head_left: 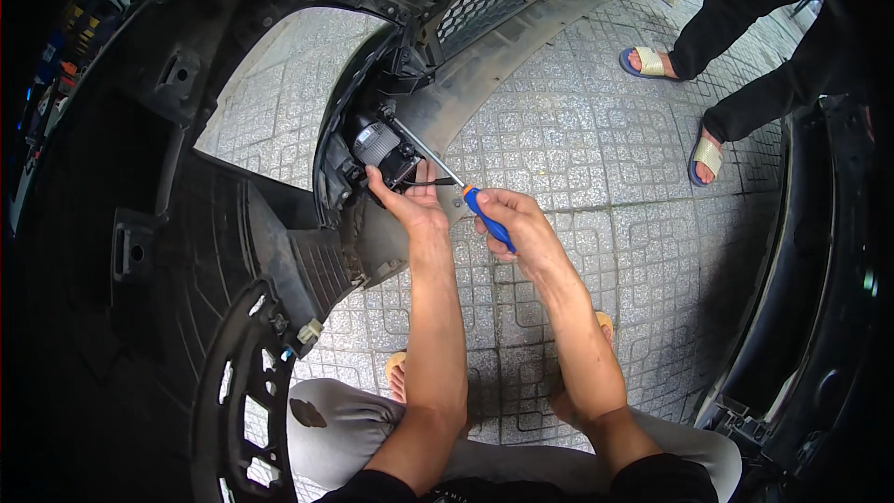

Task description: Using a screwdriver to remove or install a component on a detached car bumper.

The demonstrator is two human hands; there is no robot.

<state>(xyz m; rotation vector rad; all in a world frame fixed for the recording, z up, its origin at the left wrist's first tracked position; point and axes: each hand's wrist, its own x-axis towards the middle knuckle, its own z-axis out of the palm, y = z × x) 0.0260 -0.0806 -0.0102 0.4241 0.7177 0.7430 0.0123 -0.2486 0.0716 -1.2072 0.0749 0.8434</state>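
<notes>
My right hand [517,225] is closed around the blue handle of a screwdriver [490,220]. Its long metal shaft slants up and left, and the tip meets the upper edge of a round lamp unit [377,145] with a finned grey back. That lamp sits in a recess of a large black car bumper [112,177]. From below, my left hand [416,210] cups the lamp, thumb on the near left side and fingers on the right. A short black cable [433,183] runs out beside those fingers. Any screw at the tip is too small to make out.
Patterned grey paving [559,158] lies under everything. Another person's legs [745,28] in dark trousers and sandals stand at the upper right. A second black body panel [792,298] is along the right side. Honeycomb grille mesh [484,9] shows at the bumper's far part.
</notes>
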